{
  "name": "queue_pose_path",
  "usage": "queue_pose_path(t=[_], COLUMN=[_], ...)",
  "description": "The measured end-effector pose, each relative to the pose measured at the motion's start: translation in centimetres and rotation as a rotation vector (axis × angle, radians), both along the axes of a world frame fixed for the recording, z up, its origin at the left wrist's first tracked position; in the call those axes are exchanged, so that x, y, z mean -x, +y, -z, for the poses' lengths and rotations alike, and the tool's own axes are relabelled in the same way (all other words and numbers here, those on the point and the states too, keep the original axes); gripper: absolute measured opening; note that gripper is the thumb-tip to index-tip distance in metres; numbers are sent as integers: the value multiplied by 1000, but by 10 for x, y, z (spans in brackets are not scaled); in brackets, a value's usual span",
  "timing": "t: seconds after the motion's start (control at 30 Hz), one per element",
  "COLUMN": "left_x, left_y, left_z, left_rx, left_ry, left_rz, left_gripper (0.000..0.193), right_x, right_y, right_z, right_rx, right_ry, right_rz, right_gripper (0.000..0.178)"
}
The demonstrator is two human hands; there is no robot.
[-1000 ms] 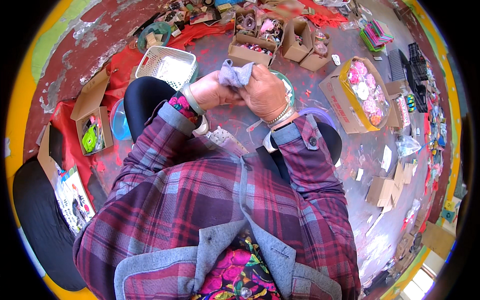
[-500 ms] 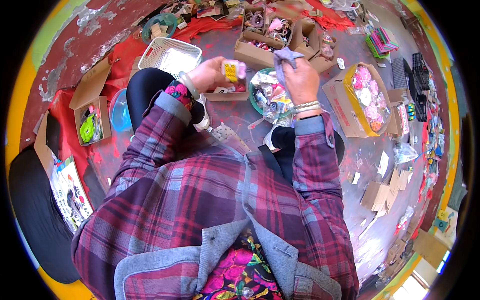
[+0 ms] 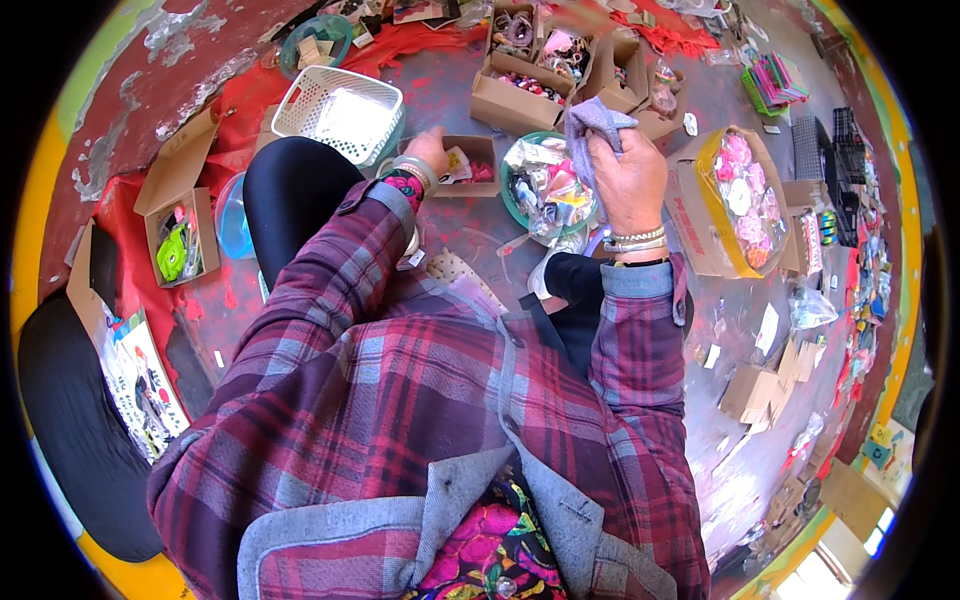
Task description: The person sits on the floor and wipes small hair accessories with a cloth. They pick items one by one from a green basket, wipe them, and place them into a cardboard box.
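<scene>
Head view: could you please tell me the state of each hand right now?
Left hand: near the small cardboard box; whether open, closed or holding anything cannot be told.
Right hand: closed, holding a grey-purple cloth.

red print point(image 3: 689, 222) on cardboard carton point(image 3: 705, 252) just right of the right hand point(image 3: 632, 182), too blurred to read, dark marks on white sheet point(image 3: 150, 362), well left of the left hand point(image 3: 430, 152) and nearer the body, illegible, no text readable
</scene>
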State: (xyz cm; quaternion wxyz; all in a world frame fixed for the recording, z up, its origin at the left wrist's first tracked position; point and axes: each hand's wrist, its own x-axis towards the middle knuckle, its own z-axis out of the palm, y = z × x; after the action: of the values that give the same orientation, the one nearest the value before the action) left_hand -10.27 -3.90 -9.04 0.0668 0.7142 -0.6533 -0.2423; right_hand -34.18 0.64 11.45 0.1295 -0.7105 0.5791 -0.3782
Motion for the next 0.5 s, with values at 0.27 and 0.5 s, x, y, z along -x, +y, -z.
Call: queue_pose_path(t=[0.27,0.5], left_x=[-2,16], left_y=[-9,-9], left_z=[32,22], left_rx=[140,257], left_ry=[119,201], left_rz=[-280,-180], left_gripper=[32,23], right_x=[11,63], right_y=[-4,-3], right_z=[-2,-37], right_rx=[-62,-165], right_ry=[-169,-1138], right_rz=[4,101], right_gripper=[19,24])
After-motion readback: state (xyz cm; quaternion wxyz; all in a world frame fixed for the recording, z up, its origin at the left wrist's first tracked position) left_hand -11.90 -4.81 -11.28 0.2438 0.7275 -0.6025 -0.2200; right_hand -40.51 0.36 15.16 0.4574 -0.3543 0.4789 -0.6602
